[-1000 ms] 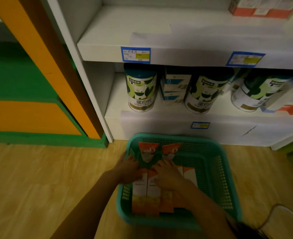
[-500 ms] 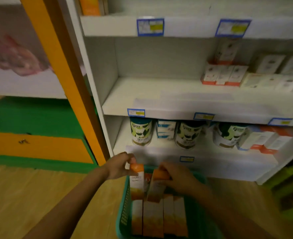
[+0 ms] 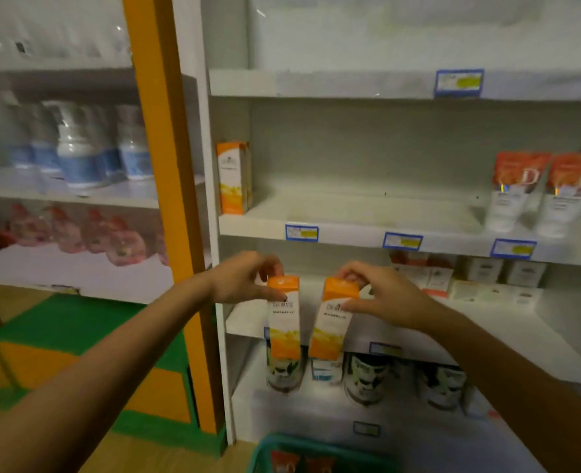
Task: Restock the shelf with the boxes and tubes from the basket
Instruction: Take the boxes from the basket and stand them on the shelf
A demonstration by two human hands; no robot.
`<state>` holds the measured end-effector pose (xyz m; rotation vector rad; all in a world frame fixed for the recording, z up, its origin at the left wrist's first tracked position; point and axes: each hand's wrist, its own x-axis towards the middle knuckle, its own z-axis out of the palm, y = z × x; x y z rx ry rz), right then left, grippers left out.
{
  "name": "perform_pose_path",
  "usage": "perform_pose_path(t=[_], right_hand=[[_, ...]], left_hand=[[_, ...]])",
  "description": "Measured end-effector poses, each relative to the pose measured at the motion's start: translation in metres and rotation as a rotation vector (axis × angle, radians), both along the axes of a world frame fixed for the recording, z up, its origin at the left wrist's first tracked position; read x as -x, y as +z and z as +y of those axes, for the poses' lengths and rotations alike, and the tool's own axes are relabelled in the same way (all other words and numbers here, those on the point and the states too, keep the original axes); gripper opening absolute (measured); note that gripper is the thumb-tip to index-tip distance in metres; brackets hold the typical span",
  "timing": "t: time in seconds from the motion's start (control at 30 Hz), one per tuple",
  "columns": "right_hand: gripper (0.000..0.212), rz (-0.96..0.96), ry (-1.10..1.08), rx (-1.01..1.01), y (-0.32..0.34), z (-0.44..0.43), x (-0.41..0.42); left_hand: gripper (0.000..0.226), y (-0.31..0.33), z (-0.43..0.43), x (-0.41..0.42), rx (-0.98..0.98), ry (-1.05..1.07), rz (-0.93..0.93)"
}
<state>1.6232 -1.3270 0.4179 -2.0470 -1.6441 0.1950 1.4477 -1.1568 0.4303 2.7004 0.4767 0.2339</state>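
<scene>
Orange and white cartons fill both your hands: your left hand (image 3: 239, 279) pinches the orange top of the left box (image 3: 284, 320) between thumb and fingers, and your right hand (image 3: 381, 297) grips the top of the right box (image 3: 333, 319) the same way. Both boxes hang upright in the air, just beside each other but apart, the right one tipped slightly with its foot toward the left one. You hold them in front of the shelf unit (image 3: 367, 233), about level with the front edge of the second board from the floor.

One board higher, shelved boxes (image 3: 232, 177) of the same print stand upright at the left end, against the side wall. At the right end of that board two tubes (image 3: 535, 192) stand on their caps, side by side and near the front edge. The stretch of board between boxes and tubes is bare. Blue price tags (image 3: 401, 241) line the front edges.

On the lowest board, behind and below your boxes, stand cans (image 3: 366, 382) with dark tops; small white and red packs (image 3: 483, 278) sit on the board above them, toward the right.

At the bottom edge of the view you can see the rim of the green basket (image 3: 265, 450) on the floor, with two orange tube ends (image 3: 297, 462) showing inside it. Left of the orange post (image 3: 166, 165), blurred bottles (image 3: 77, 155) stand on other shelving.
</scene>
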Motion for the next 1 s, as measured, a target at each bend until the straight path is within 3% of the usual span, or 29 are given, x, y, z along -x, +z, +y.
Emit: perform_pose_path(t=[0.27, 0.43, 0.67, 1.0], right_hand=[[0.039, -0.03, -0.014, -0.182, 0.105, 0.022, -0.017], [0.041, -0.053, -0.078, -0.265, 0.143, 0.066, -0.027], [0.044, -0.082, -0.173, -0.361, 0.153, 0.125, -0.039], [0.044, -0.076, -0.232, -0.341, 0.15, 0.168, -0.051]], left_hand=[[0.023, 0.099, 0.034, -0.014, -0.113, 0.04, -0.126], [0.035, 0.135, 0.069, -0.038, -0.23, 0.111, -0.19], [0.039, 0.149, 0.116, -0.067, -0.306, 0.199, -0.257], [0.04, 0.142, 0.16, -0.103, -0.391, 0.239, -0.163]])
